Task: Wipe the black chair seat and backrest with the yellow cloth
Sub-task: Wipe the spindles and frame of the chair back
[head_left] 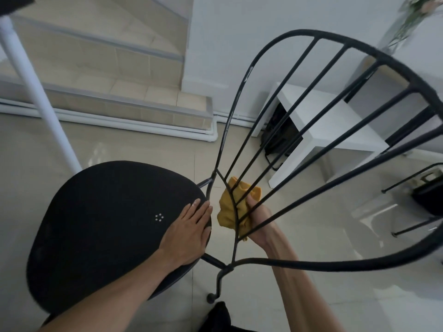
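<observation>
Left hand: the left hand (189, 232) lies flat, fingers together and released, on the rear edge of the black chair seat (105, 226), grasping nothing.
Right hand: the right hand (257, 218) is clenched around the bunched yellow cloth (231, 207), just right of the left hand, behind the lower bars of the backrest.
Yellow cloth: one, pressed against the point where the bars converge, between the two hands.
Chair: one black metal chair; its seat spreads left of the left hand, and its backrest (359, 262) fans up and to the right from the right hand, with five thin bars inside a curved outer frame.
Floor: pale glossy tiles (148, 149) beneath both hands.
Surface: one low white table (330, 123) beyond the right hand, seen through the bars.
Room: beige tiled steps (115, 92) and a white post (38, 92) beyond the left hand; a white wall (239, 25) farthest off.
</observation>
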